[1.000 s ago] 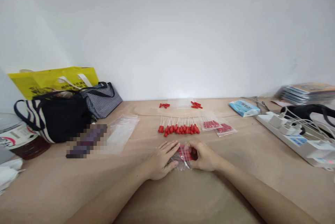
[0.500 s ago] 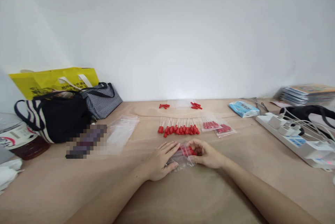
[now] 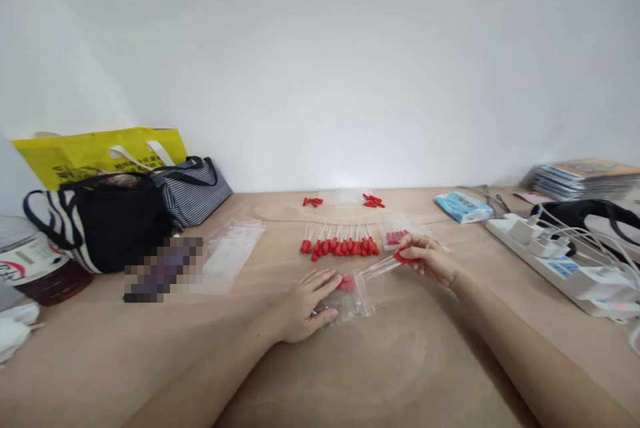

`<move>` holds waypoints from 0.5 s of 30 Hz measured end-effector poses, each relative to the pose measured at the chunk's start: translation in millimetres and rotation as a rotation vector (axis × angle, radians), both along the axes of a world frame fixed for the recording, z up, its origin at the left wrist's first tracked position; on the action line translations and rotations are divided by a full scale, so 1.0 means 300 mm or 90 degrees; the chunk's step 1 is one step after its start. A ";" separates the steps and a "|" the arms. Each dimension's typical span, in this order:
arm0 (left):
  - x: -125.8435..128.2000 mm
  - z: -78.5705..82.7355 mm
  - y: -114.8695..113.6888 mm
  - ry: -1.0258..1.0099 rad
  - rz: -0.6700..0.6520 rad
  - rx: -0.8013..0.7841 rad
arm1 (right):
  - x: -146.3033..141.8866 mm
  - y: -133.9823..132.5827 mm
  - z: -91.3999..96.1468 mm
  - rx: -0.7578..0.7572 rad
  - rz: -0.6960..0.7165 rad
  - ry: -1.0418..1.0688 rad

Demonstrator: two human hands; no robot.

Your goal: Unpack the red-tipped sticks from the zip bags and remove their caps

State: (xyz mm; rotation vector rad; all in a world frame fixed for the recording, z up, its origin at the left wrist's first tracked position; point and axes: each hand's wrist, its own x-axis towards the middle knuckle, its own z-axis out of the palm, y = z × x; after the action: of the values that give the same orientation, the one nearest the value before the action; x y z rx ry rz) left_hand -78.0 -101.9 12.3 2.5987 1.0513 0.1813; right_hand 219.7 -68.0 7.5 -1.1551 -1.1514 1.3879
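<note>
My left hand point(image 3: 303, 305) lies flat with fingers spread, pressing down a small clear zip bag point(image 3: 353, 298) that has red-bulbed droppers inside. My right hand point(image 3: 430, 258) is pinched on the red bulb of one clear dropper point(image 3: 385, 266), held to the right of the bag with its thin tip pointing at the bag's mouth. Behind them a row of several red-bulbed droppers point(image 3: 337, 245) lies on the wooden table point(image 3: 380, 375). A filled bag of droppers point(image 3: 397, 235) lies just beyond my right hand.
A pile of empty clear bags point(image 3: 227, 255) lies left of centre. Striped and black bags point(image 3: 125, 211) and a yellow bag point(image 3: 95, 151) stand at the left. A white power strip with plugs point(image 3: 565, 261), a blue packet point(image 3: 463, 207) and stacked booklets point(image 3: 585, 178) are on the right. Loose red caps point(image 3: 373, 201) lie by the wall.
My right hand has moved right and away from the bag, drawing one dropper out with it. My left hand has stayed pressed on the bag.
</note>
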 end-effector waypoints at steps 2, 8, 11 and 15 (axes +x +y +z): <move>-0.001 0.000 0.001 -0.003 0.001 -0.003 | 0.042 0.016 -0.009 0.043 -0.089 0.025; -0.008 -0.008 0.007 -0.025 -0.005 -0.002 | 0.023 0.066 -0.061 0.145 -0.306 0.048; -0.009 -0.011 0.007 -0.028 -0.008 0.000 | -0.033 0.095 -0.090 0.195 -0.412 0.001; -0.006 -0.010 0.005 -0.022 -0.005 0.004 | -0.086 0.120 -0.121 0.255 -0.478 -0.113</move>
State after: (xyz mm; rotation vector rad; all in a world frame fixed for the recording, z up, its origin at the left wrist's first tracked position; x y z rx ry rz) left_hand -79.8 -100.3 9.3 2.5952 1.0309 0.2265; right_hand 193.8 -32.2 -28.8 -1.2439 -0.9102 0.4682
